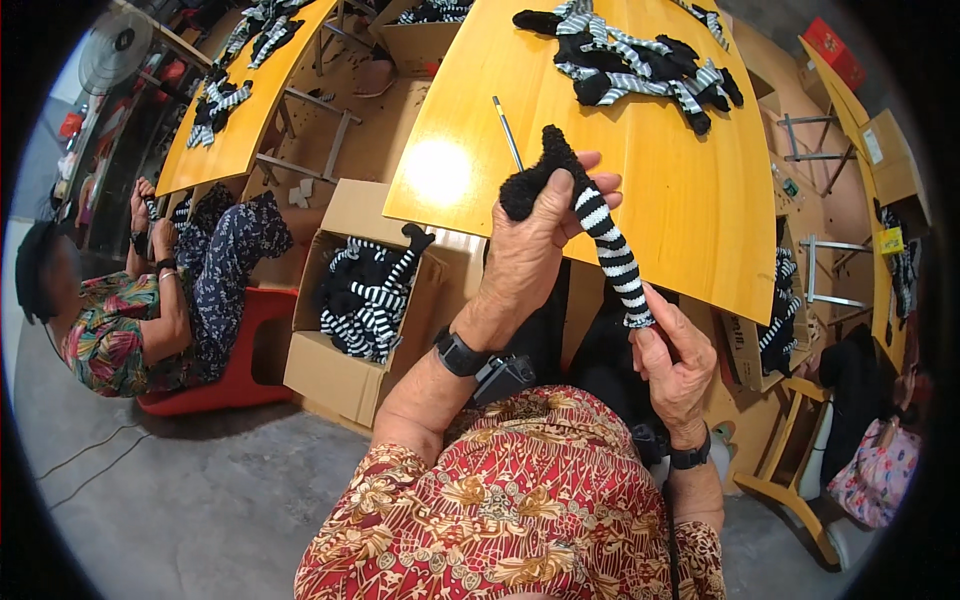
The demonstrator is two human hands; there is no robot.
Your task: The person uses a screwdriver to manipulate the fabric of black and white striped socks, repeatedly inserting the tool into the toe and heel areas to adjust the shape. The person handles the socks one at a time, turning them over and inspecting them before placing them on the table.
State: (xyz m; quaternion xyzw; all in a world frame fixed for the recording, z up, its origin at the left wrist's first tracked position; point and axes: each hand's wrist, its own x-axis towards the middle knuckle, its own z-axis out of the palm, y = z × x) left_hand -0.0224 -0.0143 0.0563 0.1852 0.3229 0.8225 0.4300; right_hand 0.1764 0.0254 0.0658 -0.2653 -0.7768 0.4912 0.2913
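Observation:
My left hand [530, 235] is closed around the black fuzzy end of a striped knitted leg [612, 252], just over the near edge of the table. The black end looks like a boot, with one tip sticking up past my fingers. From there the black-and-white striped tube slants down to the right. My right hand [675, 365] pinches its lower end between thumb and fingers. A thin metal rod [508, 132] juts up beside the black end; whether my left hand holds it I cannot tell.
Several striped knitted pieces [630, 65] lie heaped on the yellow table [450, 120]. An open cardboard box [335, 375] of similar pieces stands at my left, another box [745, 350] at my right. Further left, a co-worker [130, 320] sits on a red chair [225, 390].

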